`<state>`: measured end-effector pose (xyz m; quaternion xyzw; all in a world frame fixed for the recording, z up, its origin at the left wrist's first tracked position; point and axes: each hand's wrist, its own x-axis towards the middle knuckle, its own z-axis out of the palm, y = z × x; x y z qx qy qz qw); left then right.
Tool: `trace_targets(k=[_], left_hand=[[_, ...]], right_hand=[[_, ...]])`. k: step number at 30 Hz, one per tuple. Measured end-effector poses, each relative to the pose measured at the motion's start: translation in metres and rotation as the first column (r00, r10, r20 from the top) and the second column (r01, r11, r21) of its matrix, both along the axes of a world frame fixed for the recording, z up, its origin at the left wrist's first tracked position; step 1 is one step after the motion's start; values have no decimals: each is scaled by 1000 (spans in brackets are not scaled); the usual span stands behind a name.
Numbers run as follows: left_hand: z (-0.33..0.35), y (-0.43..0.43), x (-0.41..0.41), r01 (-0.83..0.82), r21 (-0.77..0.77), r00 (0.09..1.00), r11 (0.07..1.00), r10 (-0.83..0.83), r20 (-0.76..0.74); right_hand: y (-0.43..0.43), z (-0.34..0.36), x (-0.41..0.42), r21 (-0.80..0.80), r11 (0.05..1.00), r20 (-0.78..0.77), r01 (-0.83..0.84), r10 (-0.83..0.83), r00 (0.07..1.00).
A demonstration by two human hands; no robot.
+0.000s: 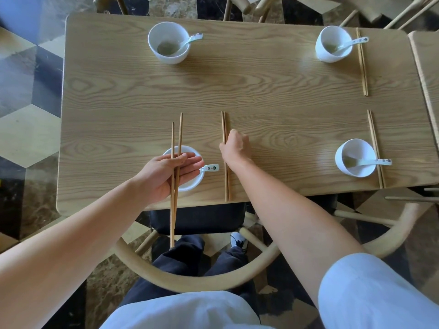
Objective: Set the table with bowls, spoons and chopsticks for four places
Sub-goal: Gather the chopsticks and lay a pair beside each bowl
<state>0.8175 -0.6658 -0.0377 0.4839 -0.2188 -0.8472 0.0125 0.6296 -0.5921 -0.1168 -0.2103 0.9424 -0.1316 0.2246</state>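
Four white bowls stand on the wooden table (261, 91), each with a white spoon in it. The far left bowl (168, 42) has no chopsticks beside it. Chopsticks (362, 62) lie right of the far right bowl (333, 43), and another pair (374, 143) lies right of the near right bowl (355, 157). My left hand (164, 176), palm up over the near left bowl (190, 184), holds a loose pair of chopsticks (177, 138) under its thumb. My right hand (235, 146) pinches a pair of chopsticks (224, 124) lying on the table right of that bowl's spoon (211, 167).
A chair with a curved wooden back (190, 281) and a dark seat (197, 217) stands between me and the table's near edge. A second table (427, 67) adjoins on the right. More wooden chairs (261, 5) stand beyond the far edge.
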Motion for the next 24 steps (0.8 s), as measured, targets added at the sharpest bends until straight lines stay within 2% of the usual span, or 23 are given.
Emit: trace_targets(k=[9,13,17,19,21,24], left_hand=[[-1,7,9,-20,-2,1000,1000,20,0],[1,19,9,-42,-10,999,999,42,-20],[4,47,6,-113,-24,993,993,112,-34],[7,69,4,-130,-31,990,991,128,-55],[14,92,0,-130,-46,989,990,127,-71],[30,132,-12,-137,-87,987,987,128,-101]], right_hand=[[15,6,-1,-18,1000,27,8,-8,1000],[45,14,3,-33,995,60,93,-91,994],[96,33,13,-82,979,214,186,-165,963],[124,48,20,-135,957,366,258,-194,910],[153,69,33,-174,935,578,309,-157,801],[199,108,54,-216,943,849,254,52,526]])
